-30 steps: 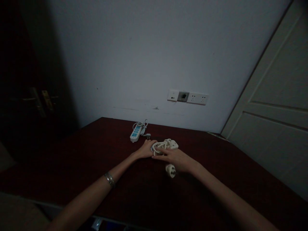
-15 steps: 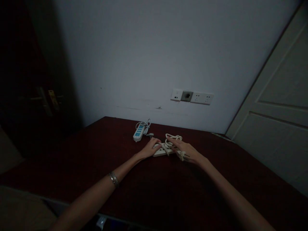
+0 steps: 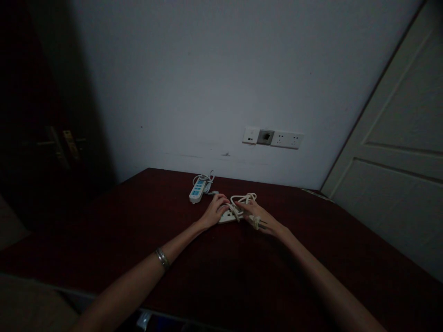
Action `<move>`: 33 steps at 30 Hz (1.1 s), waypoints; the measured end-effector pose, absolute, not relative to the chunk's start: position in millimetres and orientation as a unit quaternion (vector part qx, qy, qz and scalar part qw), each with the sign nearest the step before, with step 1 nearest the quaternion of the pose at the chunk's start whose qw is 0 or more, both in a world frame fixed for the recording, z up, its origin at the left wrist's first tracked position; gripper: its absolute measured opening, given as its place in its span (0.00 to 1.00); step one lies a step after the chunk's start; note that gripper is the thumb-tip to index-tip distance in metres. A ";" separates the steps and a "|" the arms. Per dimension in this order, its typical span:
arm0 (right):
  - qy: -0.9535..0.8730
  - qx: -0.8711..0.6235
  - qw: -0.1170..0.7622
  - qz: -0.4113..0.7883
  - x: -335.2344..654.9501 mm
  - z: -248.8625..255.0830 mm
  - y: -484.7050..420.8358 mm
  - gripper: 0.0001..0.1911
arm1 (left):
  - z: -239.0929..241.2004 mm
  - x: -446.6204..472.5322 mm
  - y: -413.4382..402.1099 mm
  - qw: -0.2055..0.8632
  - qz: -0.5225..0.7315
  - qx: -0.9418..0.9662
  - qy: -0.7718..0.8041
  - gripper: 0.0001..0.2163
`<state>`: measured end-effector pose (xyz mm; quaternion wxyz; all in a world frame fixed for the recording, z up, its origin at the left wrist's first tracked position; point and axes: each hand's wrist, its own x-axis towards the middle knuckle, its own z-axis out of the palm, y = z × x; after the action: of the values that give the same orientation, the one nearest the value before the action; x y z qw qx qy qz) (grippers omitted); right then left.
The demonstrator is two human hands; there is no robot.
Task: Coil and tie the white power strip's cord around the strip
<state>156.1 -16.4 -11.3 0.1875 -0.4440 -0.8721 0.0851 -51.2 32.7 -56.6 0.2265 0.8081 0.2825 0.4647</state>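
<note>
"Head view: any risk?"

"Slack cord (image 3: 249, 197) could slide off the power strip (image 3: 226, 218) on the bench (image 3: 194, 272). Left hand (image 3: 212, 213) half-curled at its end, right hand (image 3: 262, 216) loosely bent over the loops; whether either grips, I can't tell."

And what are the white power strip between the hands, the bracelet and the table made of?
The power strip: probably hard plastic, because its body looks white, smooth and moulded.
The bracelet: likely metal, since it is silvery and catches the light.
The table: maybe wood or a wood-look coating, going by its dark reddish colour; it's too dim to tell.
</note>
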 end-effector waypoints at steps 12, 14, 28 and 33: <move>-0.826 -0.378 0.354 0.222 144.7 -19.2 -1.5 0.22 | -58.6 -47.0 33.2 0.291 0.476 0.789 0.257 0.09; -0.774 -0.379 0.424 0.278 145.3 -24.3 1.8 0.18 | -59.0 -46.8 33.0 0.313 0.480 0.773 0.272 0.10; -0.466 -0.396 0.639 0.467 148.8 -38.1 43.5 0.17 | -60.4 -49.2 37.3 0.299 0.501 0.739 0.336 0.11; -0.460 -0.376 0.610 0.525 143.3 -37.1 48.3 0.18 | -58.2 -48.4 34.6 0.286 0.488 0.753 0.338 0.11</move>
<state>143.3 48.3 -37.1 0.6097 -0.3763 -0.4599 0.5246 -48.4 34.6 -58.2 0.2858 0.7526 0.3378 0.4877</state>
